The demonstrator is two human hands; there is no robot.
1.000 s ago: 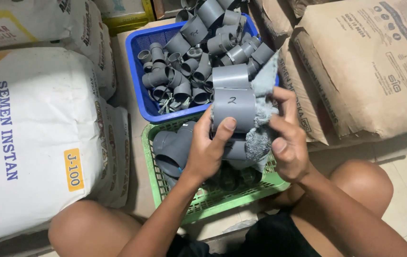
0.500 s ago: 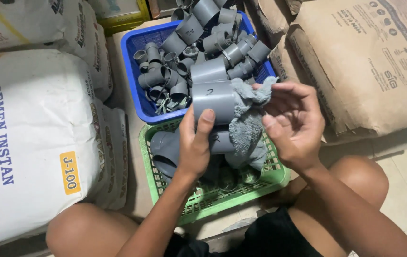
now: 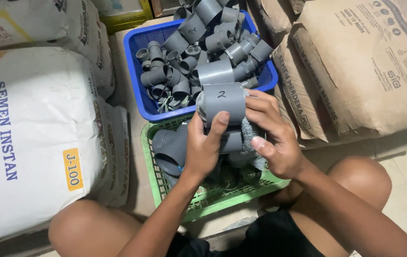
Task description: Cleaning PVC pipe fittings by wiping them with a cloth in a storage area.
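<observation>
My left hand (image 3: 205,145) grips a grey plastic pipe fitting (image 3: 224,102) from below, thumb across its front. My right hand (image 3: 272,138) presses a grey cloth (image 3: 247,135) against the fitting's right side, fingers curled over it. Both hands are above a green plastic basket (image 3: 203,202) that holds more grey fittings (image 3: 170,147). Just beyond it stands a blue plastic basket (image 3: 139,93) heaped with several grey pipe fittings (image 3: 203,43).
A large white sack (image 3: 32,138) lies at the left with another white sack (image 3: 46,28) behind it. Brown paper sacks (image 3: 360,66) are stacked at the right. My bare knees (image 3: 84,226) flank the green basket on a tiled floor (image 3: 403,171).
The right hand, open with the cloth loose half a second ago, has closed the cloth against the fitting. The fitting stays in the left hand at about the same height.
</observation>
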